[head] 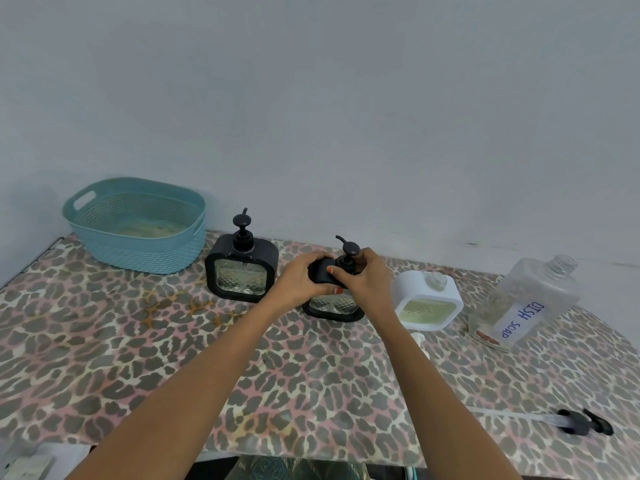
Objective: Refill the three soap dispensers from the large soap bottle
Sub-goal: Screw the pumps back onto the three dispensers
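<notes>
My left hand (300, 278) grips the upper body of the middle black dispenser (333, 306), which stands at the table's centre. My right hand (367, 278) holds the collar of its black pump head (349, 249). A second black dispenser (241, 270) with its pump on stands to the left. A white dispenser (427, 301) stands to the right with its neck uncovered and greenish soap inside. Its white pump (419, 342) lies in front of it, partly hidden by my right arm. The large clear bottle (523, 303) labelled DISH SOAP stands uncapped at the far right.
A teal plastic basket (136, 225) sits at the back left by the wall. A black pump with a long clear tube (568, 420) lies near the front right edge. The table wears a leopard-print cloth (138, 341). A grey wall rises right behind the table.
</notes>
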Demonstrator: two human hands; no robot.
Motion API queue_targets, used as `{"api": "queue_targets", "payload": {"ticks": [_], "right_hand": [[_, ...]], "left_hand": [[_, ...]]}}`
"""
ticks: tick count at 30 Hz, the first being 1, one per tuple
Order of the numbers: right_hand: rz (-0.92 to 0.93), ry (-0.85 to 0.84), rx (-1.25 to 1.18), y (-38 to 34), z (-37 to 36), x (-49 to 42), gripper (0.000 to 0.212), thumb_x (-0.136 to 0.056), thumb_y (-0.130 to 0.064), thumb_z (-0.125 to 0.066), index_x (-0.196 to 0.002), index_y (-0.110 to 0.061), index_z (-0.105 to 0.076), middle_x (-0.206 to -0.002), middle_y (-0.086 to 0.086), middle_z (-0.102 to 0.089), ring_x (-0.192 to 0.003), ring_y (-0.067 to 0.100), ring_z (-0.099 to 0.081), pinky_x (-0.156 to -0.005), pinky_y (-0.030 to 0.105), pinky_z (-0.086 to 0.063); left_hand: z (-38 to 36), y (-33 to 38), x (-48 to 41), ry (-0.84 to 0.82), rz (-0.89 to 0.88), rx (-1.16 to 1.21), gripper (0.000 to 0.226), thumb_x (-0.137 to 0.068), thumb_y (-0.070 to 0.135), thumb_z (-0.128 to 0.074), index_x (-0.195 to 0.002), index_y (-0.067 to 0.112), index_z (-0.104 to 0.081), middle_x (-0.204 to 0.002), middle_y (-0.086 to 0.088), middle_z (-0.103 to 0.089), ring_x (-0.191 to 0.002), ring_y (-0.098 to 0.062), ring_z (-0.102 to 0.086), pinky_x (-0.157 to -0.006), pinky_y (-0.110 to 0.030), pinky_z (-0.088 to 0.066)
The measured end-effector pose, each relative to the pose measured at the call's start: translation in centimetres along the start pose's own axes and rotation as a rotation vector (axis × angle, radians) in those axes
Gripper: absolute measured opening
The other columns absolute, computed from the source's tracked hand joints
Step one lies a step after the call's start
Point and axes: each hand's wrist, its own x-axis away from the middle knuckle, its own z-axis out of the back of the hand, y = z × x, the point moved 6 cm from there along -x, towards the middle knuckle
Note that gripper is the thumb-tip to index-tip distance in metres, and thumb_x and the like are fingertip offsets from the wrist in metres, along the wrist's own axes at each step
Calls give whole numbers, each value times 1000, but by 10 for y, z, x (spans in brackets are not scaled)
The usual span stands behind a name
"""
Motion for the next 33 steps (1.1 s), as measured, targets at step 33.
{"api": "queue_targets", "payload": {"ticks": [33], "right_hand": [[62,10,-41,-10,21,21,29,-85,-9,-64,-113,-4,-64,-102,10,-68,-94,19,-63,-75,13,-43]], "left_hand": [[-3,13,8,23,70,-121,68,-75,16,-75,-134,10,-43,-133,-7,-51,-123,-22,-47,-93,-23,-35]]}}
